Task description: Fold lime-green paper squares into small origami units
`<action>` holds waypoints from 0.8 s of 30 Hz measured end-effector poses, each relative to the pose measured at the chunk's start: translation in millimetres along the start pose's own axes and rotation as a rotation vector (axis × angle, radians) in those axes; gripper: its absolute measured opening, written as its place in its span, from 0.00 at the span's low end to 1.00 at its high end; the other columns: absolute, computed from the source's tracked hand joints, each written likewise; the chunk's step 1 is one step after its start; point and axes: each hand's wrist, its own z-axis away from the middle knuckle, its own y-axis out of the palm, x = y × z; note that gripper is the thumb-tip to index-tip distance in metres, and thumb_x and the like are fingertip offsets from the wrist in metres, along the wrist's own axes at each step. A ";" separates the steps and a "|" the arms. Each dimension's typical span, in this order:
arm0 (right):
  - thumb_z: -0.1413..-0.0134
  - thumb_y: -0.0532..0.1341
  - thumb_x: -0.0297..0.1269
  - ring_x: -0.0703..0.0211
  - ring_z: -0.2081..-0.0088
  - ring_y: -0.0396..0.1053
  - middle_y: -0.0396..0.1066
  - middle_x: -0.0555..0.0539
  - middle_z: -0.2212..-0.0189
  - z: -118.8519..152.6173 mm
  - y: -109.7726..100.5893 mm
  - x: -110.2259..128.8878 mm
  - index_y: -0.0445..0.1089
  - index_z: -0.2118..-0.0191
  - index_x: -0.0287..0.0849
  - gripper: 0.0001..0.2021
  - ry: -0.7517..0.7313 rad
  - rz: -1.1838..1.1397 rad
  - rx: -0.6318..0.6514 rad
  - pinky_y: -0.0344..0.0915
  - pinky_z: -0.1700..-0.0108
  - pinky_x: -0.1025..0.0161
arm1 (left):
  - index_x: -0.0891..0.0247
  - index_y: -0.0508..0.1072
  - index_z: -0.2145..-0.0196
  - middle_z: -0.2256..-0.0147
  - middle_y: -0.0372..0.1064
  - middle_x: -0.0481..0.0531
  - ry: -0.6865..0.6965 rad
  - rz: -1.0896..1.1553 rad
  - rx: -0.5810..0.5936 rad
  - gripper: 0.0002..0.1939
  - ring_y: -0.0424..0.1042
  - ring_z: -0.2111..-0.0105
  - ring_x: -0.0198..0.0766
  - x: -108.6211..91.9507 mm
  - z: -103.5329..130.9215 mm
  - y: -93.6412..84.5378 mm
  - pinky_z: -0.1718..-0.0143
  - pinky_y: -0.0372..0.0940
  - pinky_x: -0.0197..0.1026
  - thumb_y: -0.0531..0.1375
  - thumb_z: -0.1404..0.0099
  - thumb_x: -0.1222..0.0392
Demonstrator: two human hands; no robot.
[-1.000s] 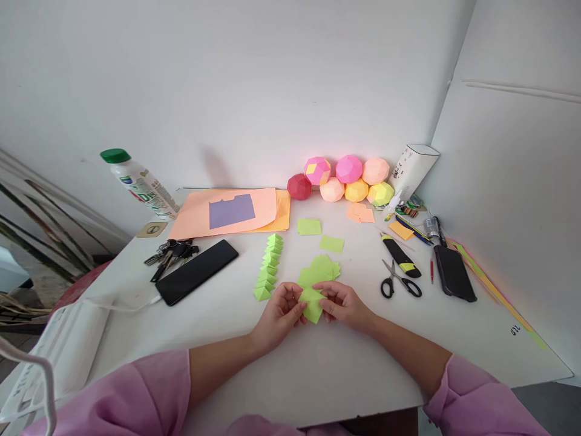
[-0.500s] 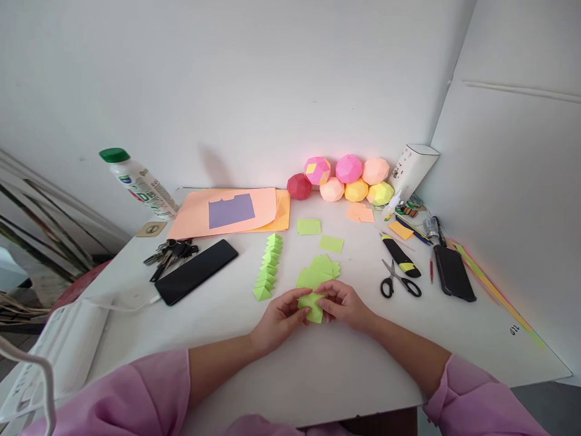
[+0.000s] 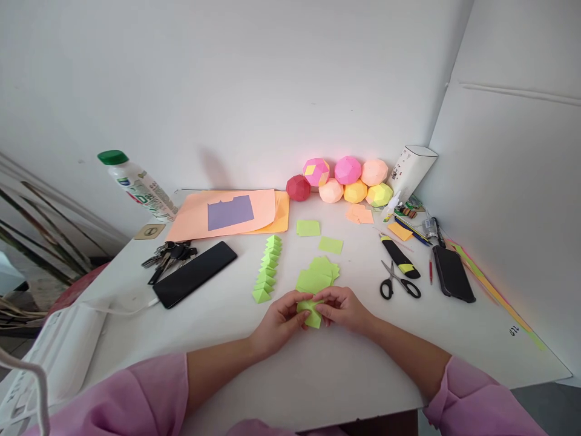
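A small green paper piece (image 3: 313, 319) is pinched between my left hand (image 3: 282, 320) and my right hand (image 3: 344, 309) near the front middle of the table. Both hands have their fingers closed on it, fingertips almost touching at its upper edge. Just beyond them lies a loose pile of green paper pieces (image 3: 318, 274). To the left of the pile, a row of folded green pieces (image 3: 267, 269) runs away from me. Two small green paper stacks, one (image 3: 308, 228) farther back and one (image 3: 331, 244) nearer, lie behind the pile.
Scissors (image 3: 399, 281), a cutter (image 3: 400, 257) and a black phone (image 3: 452, 274) lie on the right. Left are keys (image 3: 170, 257), a black slab (image 3: 195, 274), a bottle (image 3: 145, 189) and orange sheets (image 3: 186, 218). Paper balls (image 3: 347, 171) stand against the wall.
My fingertips have come closer together on the green paper piece, which has shifted slightly toward me. The camera view has moved slightly.
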 end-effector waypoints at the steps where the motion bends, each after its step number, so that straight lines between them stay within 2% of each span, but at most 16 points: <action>1: 0.50 0.62 0.41 0.66 0.80 0.65 0.67 0.53 0.81 0.1 0.1 0.1 0.70 0.63 0.39 0.11 -0.004 0.002 0.002 0.65 0.76 0.66 | 0.60 0.68 0.57 0.64 0.67 0.51 0.002 0.001 0.000 0.14 0.69 0.67 0.37 0.2 -0.1 0.0 0.69 0.67 0.39 0.59 0.41 0.55; 18: 0.49 0.61 0.42 0.65 0.79 0.66 0.67 0.52 0.80 2.1 2.4 0.9 0.69 0.61 0.38 0.12 -0.029 0.065 -0.003 0.65 0.75 0.66 | 0.61 0.68 0.57 0.64 0.69 0.52 -0.010 -0.002 0.004 0.14 0.70 0.67 0.37 -1.1 -0.5 0.8 0.69 0.66 0.39 0.60 0.41 0.55; 24: 0.49 0.61 0.42 0.65 0.79 0.67 0.68 0.52 0.80 1.8 1.4 2.1 0.68 0.62 0.39 0.12 -0.004 -0.004 -0.001 0.64 0.75 0.66 | 0.60 0.67 0.57 0.66 0.69 0.51 0.000 -0.011 0.010 0.14 0.70 0.67 0.36 -1.1 -0.1 0.4 0.69 0.66 0.39 0.59 0.40 0.55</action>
